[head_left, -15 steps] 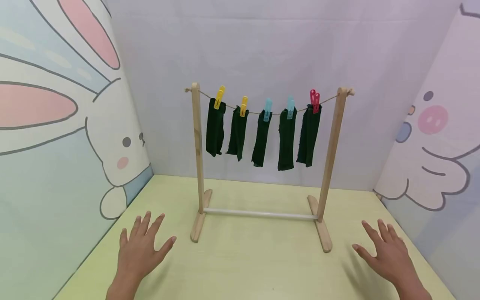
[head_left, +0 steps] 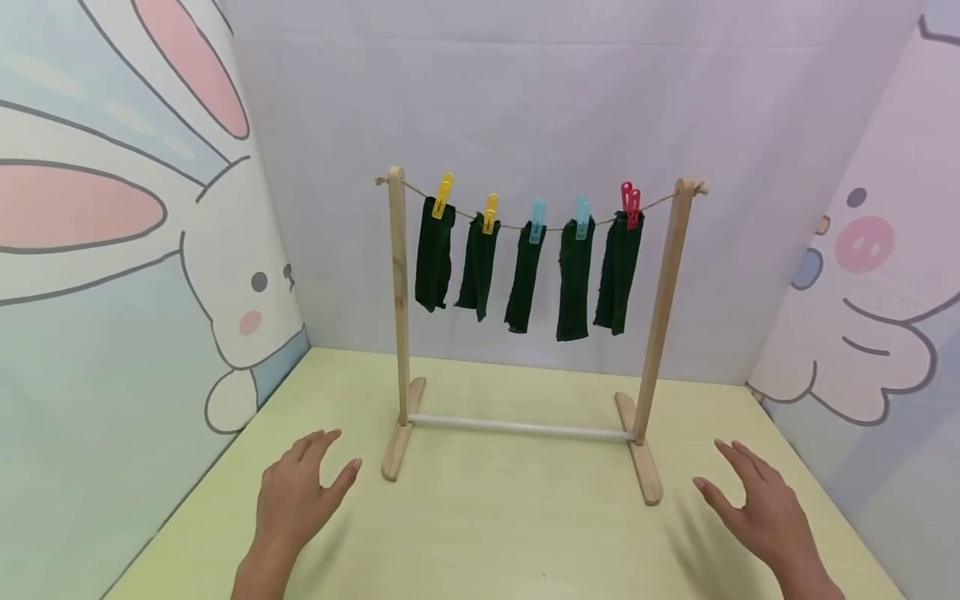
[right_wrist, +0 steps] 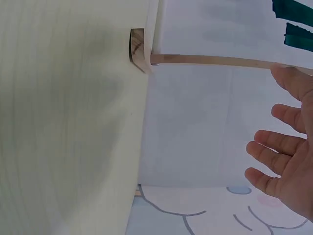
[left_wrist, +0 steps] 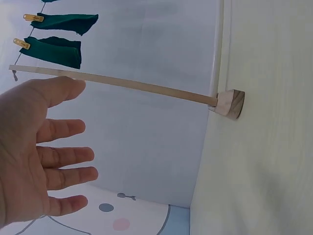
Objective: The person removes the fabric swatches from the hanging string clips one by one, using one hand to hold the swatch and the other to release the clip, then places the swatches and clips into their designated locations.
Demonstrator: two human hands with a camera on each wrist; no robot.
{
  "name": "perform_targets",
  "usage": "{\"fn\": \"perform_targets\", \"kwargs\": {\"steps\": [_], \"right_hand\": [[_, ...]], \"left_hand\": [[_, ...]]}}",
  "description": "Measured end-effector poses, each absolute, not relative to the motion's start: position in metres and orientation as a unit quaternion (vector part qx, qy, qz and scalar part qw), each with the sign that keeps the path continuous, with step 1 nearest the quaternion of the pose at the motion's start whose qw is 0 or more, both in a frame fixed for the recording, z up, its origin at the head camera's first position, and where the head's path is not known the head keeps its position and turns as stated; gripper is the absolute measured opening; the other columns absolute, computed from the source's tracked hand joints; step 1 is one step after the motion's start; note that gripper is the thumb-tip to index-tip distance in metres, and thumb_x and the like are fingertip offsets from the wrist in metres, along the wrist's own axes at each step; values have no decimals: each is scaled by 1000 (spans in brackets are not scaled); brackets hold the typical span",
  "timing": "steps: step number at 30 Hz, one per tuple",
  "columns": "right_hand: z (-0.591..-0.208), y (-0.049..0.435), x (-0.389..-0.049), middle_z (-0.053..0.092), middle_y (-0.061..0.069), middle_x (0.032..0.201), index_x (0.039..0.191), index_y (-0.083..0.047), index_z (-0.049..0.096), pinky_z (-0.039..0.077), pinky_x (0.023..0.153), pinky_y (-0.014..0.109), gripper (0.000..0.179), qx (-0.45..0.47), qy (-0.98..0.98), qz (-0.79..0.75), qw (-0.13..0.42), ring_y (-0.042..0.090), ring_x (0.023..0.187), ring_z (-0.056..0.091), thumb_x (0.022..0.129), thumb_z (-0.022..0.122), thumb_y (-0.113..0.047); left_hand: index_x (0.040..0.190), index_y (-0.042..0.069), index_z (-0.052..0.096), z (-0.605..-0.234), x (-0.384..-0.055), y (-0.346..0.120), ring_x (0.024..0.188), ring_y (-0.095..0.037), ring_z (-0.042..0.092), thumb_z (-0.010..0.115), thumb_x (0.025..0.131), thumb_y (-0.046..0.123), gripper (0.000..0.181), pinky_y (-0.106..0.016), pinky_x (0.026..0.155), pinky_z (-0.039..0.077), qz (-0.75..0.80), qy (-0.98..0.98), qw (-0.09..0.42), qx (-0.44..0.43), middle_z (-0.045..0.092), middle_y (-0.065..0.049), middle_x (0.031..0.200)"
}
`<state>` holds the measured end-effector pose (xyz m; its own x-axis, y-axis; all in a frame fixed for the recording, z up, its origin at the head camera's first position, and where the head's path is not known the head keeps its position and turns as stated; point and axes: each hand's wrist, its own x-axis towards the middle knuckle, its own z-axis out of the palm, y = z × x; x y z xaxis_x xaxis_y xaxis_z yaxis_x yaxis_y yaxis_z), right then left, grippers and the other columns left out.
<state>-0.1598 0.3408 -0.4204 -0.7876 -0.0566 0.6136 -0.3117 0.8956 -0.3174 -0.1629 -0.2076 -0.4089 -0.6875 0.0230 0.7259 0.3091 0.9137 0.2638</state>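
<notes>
A small wooden drying rack (head_left: 400, 300) stands upright on the table, a string tied between its two posts. Several dark green cloth strips (head_left: 573, 283) hang from the string. Clothespins hold them: yellow ones (head_left: 442, 197) at the left, light blue ones (head_left: 537, 221) in the middle, a red one (head_left: 632, 207) at the right. My left hand (head_left: 296, 492) hovers over the table in front of the rack's left foot, fingers spread and holding nothing. On the other side, my right hand (head_left: 765, 512) is likewise raised, empty, to the right of the right foot (head_left: 647, 475).
A white rod (head_left: 517, 428) joins the rack's feet low down. The pale yellow table (head_left: 480, 517) meets a plain light wall (head_left: 540, 100) behind. Side panels carry cartoon drawings, a rabbit (head_left: 232, 317) at left and a pig-nosed figure (head_left: 862, 325) at right.
My left hand has shifted slightly right and turned, its fingers now closer together. My right hand has moved a little left, turning too. The rack and cloths stay as they were.
</notes>
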Motion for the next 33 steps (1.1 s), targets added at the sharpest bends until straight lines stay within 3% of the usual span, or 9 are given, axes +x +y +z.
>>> {"fn": "perform_targets", "kwargs": {"steps": [3,9,13,17,21,29,33], "right_hand": [[-417,334,-162,50,31,120,121,1,55,32,74,65,56,107,-914,223,323,54,103,44,75,78,-21],[-411,321,-165,56,27,113,115,3,59,36,75,57,50,136,-889,245,363,48,100,49,72,79,-12],[-404,314,-172,61,21,106,111,4,61,37,83,33,48,154,-870,244,400,39,95,53,68,79,-7],[-397,308,-179,63,19,102,111,5,62,27,83,10,48,173,-857,240,421,33,90,54,67,80,-6],[-392,304,-186,63,19,102,111,5,62,25,85,7,49,191,-850,245,425,28,91,54,66,80,-5],[-386,291,-197,63,18,102,114,4,62,27,86,6,52,214,-832,290,422,1,97,51,64,79,0],[-378,284,-204,64,17,103,115,3,61,31,84,8,53,227,-824,304,421,-5,97,52,65,79,1]], "left_hand": [[105,2,66,-404,-166,-203,85,-36,62,76,72,24,41,-54,61,46,-215,-897,376,-86,63,-20,102],[105,5,66,-399,-172,-189,57,-21,59,76,75,17,34,-43,55,48,-275,-888,359,-80,62,-16,104],[106,5,66,-393,-179,-180,67,-25,63,75,78,15,31,-44,59,49,-304,-882,352,-80,62,-15,106],[106,4,66,-386,-187,-172,86,-31,63,74,79,14,30,-48,66,49,-327,-872,353,-86,62,-14,106],[107,2,66,-381,-194,-166,92,-32,60,73,79,14,31,-48,70,48,-344,-867,349,-93,63,-15,105],[113,4,63,-374,-210,-157,98,-32,60,71,83,15,34,-45,67,50,-390,-863,309,-90,61,-13,109],[117,4,61,-366,-217,-152,101,-31,59,70,84,15,36,-45,69,49,-421,-855,288,-93,60,-13,112]]}}
